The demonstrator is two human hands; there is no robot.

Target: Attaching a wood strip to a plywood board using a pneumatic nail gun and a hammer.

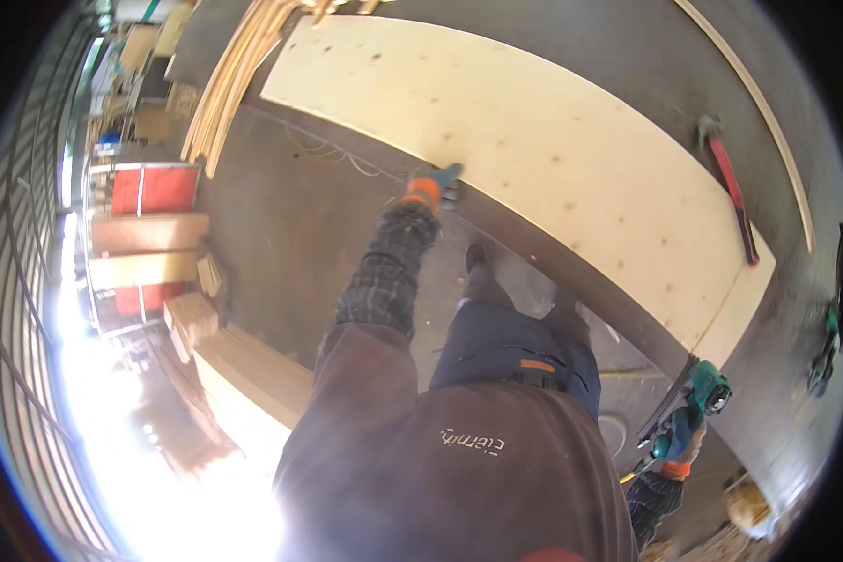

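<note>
A long pale wooden panel (534, 150) with rows of small dark spots lies on a dark worktable (628, 66). My left hand (433, 187), in a grey and orange glove, is at the panel's near edge, its fingers closed about that edge. Down at the right, beside the panel's right end, my gloved right hand (688, 440) grips a teal and black nail gun (709, 388). A yellow hose end (639, 466) shows by the gun's handle. Across the panel's right part rests a hammer (729, 178) with a red and black handle.
Thin wooden strips (239, 75) are bundled at the far left; one long strip (768, 112) lies beyond the hammer. Another teal tool (824, 351) sits at the right. Stacked boards (253, 370) and a rack with red panels (155, 190) stand to the left.
</note>
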